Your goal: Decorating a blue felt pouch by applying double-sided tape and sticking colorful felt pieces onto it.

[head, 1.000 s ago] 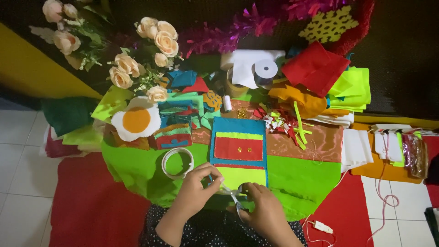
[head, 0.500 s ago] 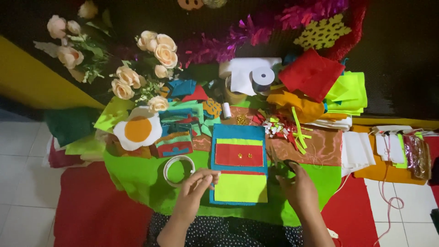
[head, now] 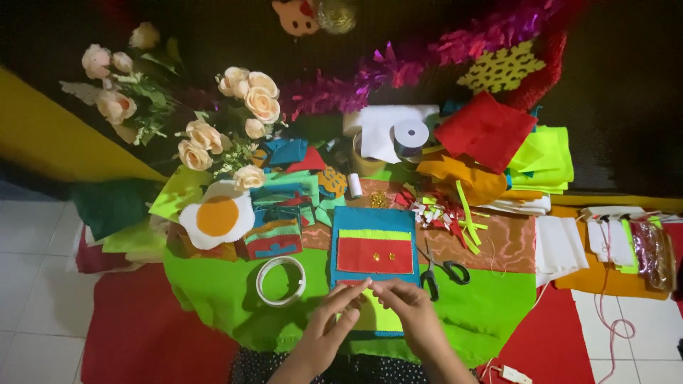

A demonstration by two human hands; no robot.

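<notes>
Two hands of yours meet over the blue felt piece (head: 375, 245), right at its lower end. That piece lies flat on the green cloth (head: 213, 291) in front of you, with a red patch (head: 375, 256) across its middle and a yellow-green patch (head: 377, 320) below it. Your left hand (head: 327, 334) has its fingers stretched out and pressed close together, tips on the edge of the red patch. Your right hand (head: 409, 313) is curled, thumb and first finger pinched tight. You may be holding something very small there, but it is too tiny to tell.

Just to the right of the blue piece lie the scissors (head: 437, 267), black handles toward you, not touched by your hands. To the left, near your left hand, sits a white tape ring (head: 279, 281). Farther left is a felt fried egg (head: 217, 217). Behind it stand peach-coloured flowers (head: 242, 107). At the back right are a red felt sheet (head: 484, 131) and a stack of bright green sheets (head: 544, 160). Small felt scraps (head: 445, 210) lie just past the blue piece.
</notes>
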